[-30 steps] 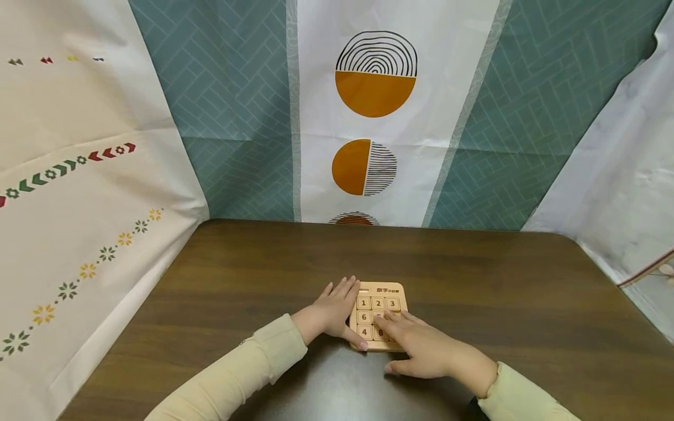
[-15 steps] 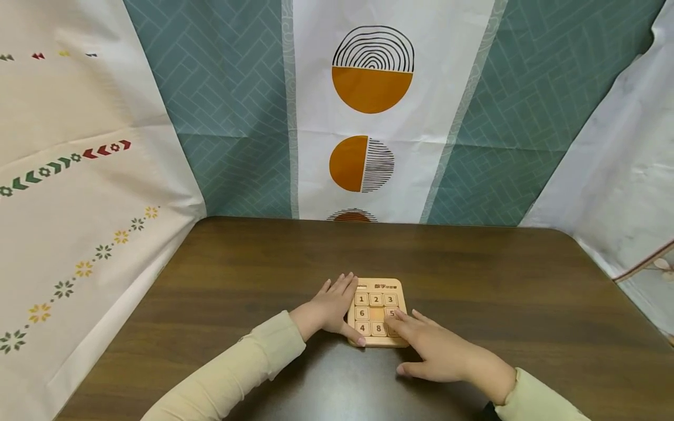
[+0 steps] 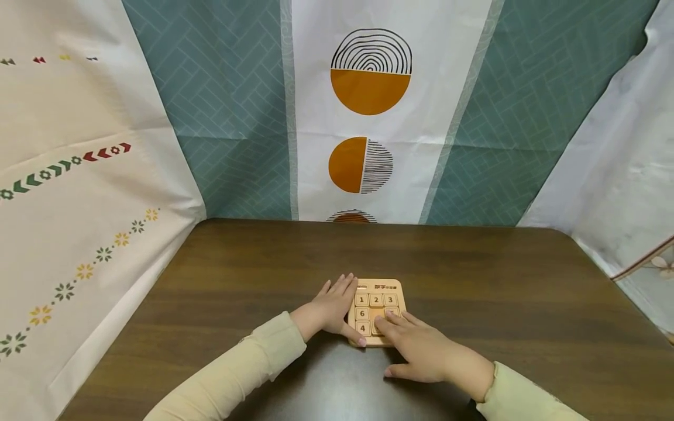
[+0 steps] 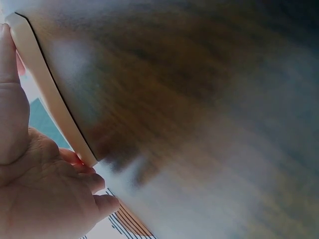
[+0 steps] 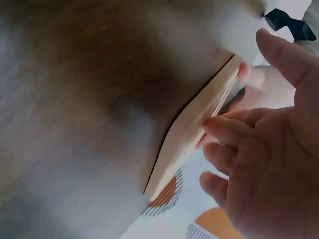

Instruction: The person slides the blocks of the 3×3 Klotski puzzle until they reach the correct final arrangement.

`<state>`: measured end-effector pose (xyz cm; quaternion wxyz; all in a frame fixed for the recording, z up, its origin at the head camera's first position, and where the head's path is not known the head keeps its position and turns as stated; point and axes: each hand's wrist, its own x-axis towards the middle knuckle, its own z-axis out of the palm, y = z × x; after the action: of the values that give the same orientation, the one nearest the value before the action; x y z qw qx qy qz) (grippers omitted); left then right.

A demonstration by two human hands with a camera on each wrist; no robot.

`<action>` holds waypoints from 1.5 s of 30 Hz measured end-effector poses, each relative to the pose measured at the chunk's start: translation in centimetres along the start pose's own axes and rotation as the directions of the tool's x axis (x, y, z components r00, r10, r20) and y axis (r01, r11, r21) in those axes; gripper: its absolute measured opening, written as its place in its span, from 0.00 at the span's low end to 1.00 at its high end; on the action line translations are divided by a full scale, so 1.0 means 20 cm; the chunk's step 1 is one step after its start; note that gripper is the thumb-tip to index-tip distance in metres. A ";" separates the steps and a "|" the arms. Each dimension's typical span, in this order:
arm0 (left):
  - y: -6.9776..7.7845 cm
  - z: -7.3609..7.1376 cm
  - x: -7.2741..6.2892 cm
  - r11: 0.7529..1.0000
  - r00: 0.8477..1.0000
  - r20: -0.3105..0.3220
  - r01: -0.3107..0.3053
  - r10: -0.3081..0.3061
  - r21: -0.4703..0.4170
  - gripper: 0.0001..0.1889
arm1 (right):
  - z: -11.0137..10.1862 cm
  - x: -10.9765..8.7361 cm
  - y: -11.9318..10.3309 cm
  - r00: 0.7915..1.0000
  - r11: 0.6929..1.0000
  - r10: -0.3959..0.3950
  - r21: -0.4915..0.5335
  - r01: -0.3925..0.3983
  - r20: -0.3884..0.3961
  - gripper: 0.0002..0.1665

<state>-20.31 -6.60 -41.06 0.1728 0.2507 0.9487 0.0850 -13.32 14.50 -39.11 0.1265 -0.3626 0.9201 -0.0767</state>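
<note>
A wooden number slide puzzle [image 3: 388, 283] lies flat on the table, with tiles 1, 2, 3, 6 and 4 readable and a bare slot near the middle. My left hand [image 3: 333, 309] rests along its left side, thumb at the front left corner, fingers stretched toward the back corner. In the left wrist view the puzzle's side edge [image 4: 52, 94] runs between thumb and fingers. Over the lower right tiles reaches my right hand [image 3: 421, 349], index fingertip on the bottom middle tile, thumb off to the side. That hand hides several tiles.
The dark wooden table [image 3: 263, 251] stretches around the puzzle. Behind it hangs a teal and white cloth [image 3: 237, 117] with orange circles; a cream patterned cloth [image 3: 79, 175] is at left and a pale one [image 3: 621, 193] at right.
My right index finger moves from the middle slot to the 5 tile at right, then back left and down onto the 8 tile, covering it. The left hand stays on the puzzle's side.
</note>
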 end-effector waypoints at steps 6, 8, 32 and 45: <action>0.00 0.03 0.01 1.000 1.000 0.017 -0.008 0.008 0.006 0.67 | 0.04 -0.04 -0.06 0.999 0.997 -0.045 -0.067 0.044 -0.004 0.49; 0.00 0.02 0.01 1.000 1.000 0.008 -0.003 0.003 0.015 0.67 | 0.04 -0.04 -0.07 0.999 0.996 -0.051 -0.068 0.051 -0.001 0.50; -0.02 0.01 0.01 1.000 1.000 -0.022 -0.007 0.007 0.007 0.67 | 0.00 0.05 -0.07 0.997 0.998 -0.062 0.033 0.061 0.034 0.48; -0.01 0.00 -0.01 1.000 1.000 -0.005 0.000 0.000 0.004 0.67 | -0.01 -0.01 0.00 0.999 0.994 -0.042 0.100 0.040 0.015 0.47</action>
<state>-20.25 -6.78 -41.10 0.1697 0.2509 0.9493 0.0839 -13.23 14.66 -38.84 0.1507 -0.3753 0.9064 -0.1219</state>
